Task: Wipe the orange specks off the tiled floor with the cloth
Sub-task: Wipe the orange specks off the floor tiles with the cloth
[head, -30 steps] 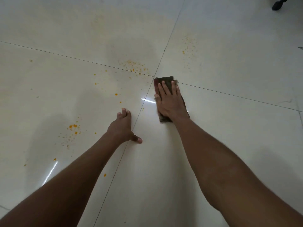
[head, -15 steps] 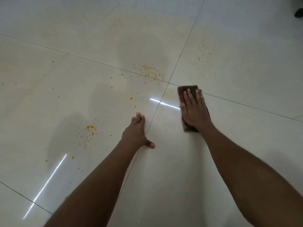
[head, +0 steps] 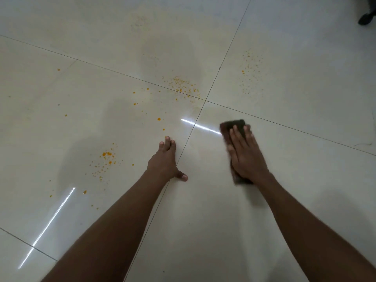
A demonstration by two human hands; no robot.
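Brown cloth lies under the right hand, fingers straight; left hand flat on tiled floor.

dark object | far right corner | partly cut off, unidentifiable

The floor is laid in glossy cream-white tiles, crossed by thin dark joints. Orange specks are scattered in loose clusters. The cloth is seen as dark brown.
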